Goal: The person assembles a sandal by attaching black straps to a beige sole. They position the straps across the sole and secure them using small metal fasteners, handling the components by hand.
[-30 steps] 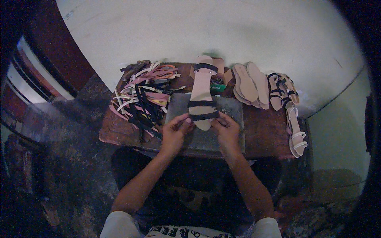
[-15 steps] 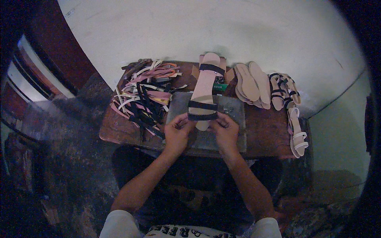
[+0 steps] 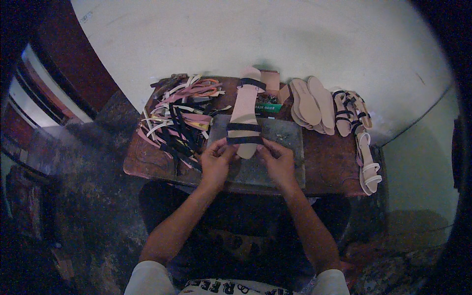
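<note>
Between my hands is a sandal (image 3: 243, 112) with a pale pink and beige sole and black straps, its toe end toward me. Two black straps cross the near end and another, with small studs, spans the far end. My left hand (image 3: 216, 156) pinches the left end of the nearest strap. At that strap's right end, my right hand (image 3: 276, 156) pinches with thumb and fingers. The sandal is held over a grey slab (image 3: 290, 162) that lies on the wooden table (image 3: 329, 169).
A tangled heap of white, black and pink straps (image 3: 179, 118) lies on the left. Behind the slab stands an open box (image 3: 268, 107) with a green flap. Several beige soles (image 3: 307, 105), black-strapped sandals (image 3: 344, 114) and a white-strapped sandal (image 3: 368, 169) line the right. A pale wall (image 3: 255, 34) rises behind.
The sandal has shifted slightly left and tilted a little, uncovering more of the box behind it. Both hands still grip the front strap.
</note>
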Tool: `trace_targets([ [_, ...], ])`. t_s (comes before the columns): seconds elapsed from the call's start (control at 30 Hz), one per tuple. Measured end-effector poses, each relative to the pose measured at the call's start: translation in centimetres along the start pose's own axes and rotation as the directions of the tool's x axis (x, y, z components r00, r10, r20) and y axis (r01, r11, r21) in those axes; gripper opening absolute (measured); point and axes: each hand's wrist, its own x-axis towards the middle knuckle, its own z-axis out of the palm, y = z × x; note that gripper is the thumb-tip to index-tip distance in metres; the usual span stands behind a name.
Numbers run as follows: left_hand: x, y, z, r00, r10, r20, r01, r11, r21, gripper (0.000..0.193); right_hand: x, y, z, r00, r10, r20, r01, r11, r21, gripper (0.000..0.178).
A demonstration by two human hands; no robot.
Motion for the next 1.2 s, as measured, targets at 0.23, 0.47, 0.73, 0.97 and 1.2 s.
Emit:
trace_targets([
  [0.23, -0.6, 0.6, 0.6, 0.996, -0.075, -0.042, 0.071, 0.994, -0.087, 0.027, 0.2, 0.6, -0.1, 0.999, 0.019, -0.04, -0.014, 0.993, 0.115, 0.032],
  [0.47, -0.5, 0.0, 0.6, 0.997, -0.05, 0.051, 0.053, 0.997, -0.049, 0.026, 0.2, 0.6, -0.4, 0.99, 0.133, -0.042, -0.124, 0.976, 0.181, 0.035],
  [0.73, 0.1, -0.8, 0.6, 0.991, -0.052, 0.126, 0.059, 0.997, -0.051, 0.034, 1.2, 2.9, -1.1, 0.999, 0.052, -0.015, -0.05, 0.991, 0.125, 0.031],
  [0.97, -0.2, -1.0, 0.7, 0.999, -0.048, -0.024, 0.048, 0.999, 0.001, 0.035, 1.1, 1.5, -1.0, 1.0, 0.013, 0.015, -0.016, 0.967, 0.256, 0.017],
  [1.2, 0.6, -1.3, 0.4, 0.998, 0.007, 0.055, -0.009, 1.0, 0.024, 0.03, 0.7, 0.0, -1.9, 0.999, 0.036, -0.001, -0.035, 0.955, 0.294, 0.011],
])
